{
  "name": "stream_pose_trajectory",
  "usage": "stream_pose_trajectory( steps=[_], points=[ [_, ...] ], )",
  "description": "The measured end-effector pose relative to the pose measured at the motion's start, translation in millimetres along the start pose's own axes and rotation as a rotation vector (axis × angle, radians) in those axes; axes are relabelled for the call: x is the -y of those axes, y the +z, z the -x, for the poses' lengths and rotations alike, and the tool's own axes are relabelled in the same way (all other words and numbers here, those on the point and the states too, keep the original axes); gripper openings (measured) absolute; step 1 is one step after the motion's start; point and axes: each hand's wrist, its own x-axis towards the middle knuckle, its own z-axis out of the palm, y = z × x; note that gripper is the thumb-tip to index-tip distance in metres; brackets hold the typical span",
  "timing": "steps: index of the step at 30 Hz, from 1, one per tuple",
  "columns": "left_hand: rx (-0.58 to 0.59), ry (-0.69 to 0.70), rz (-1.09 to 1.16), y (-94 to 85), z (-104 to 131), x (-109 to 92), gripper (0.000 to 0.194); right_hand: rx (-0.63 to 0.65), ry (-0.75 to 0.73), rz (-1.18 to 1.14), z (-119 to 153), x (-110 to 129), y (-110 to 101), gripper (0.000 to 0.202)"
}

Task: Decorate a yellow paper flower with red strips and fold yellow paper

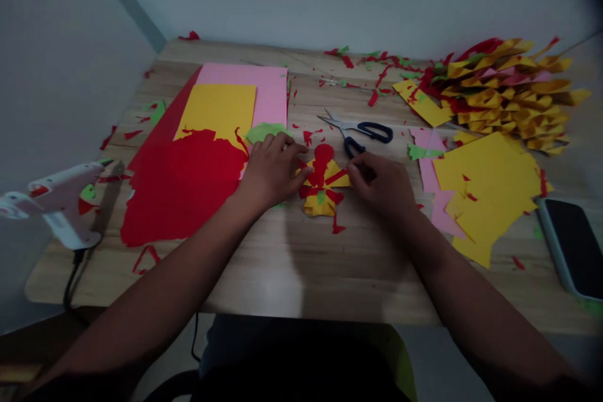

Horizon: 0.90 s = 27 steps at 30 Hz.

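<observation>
A small paper figure (pixel 322 179) of yellow and red pieces, with a bit of green, lies flat on the wooden table (pixel 264 276). My left hand (pixel 271 169) rests at its left side, fingers apart, with the thumb reaching the figure's edge. On the opposite side, my right hand (pixel 382 185) has its fingers curled and pinched at the tip of the figure's yellow right part. Just beyond it lie scissors (pixel 351 129) with dark handles, blades parted. Green paper (pixel 268 132) is partly hidden behind my left fingers.
Red paper (pixel 183 188), a yellow sheet (pixel 219 110) and a pink sheet (pixel 271 94) overlap on the left. A glue gun (pixel 70 201) stands at the left edge, its cord hanging. Rightward are yellow scraps (pixel 490 182), a folded-paper piece (pixel 513 94) and a phone (pixel 572 245).
</observation>
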Motion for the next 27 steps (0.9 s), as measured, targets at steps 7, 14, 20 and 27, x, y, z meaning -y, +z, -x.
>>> stream_pose_trajectory(
  steps=[7,14,20,27],
  points=[
    [0.062,0.027,0.128,-13.8,0.7,-7.1,0.047,0.227,0.08,0.21,2.6,5.7,-16.6,0.027],
    [0.211,-0.07,-0.014,-20.7,3.9,-2.5,0.017,0.331,0.066,0.286,1.4,-0.4,-13.9,0.025],
    [0.136,0.075,0.235,-6.1,3.8,1.6,0.014,0.281,0.108,0.23,1.1,-1.2,-7.9,0.023],
    [-0.063,-0.079,1.018,-6.0,0.8,-7.6,0.021,0.106,0.165,-0.383,-4.9,-10.8,-0.7,0.039]
  ],
)
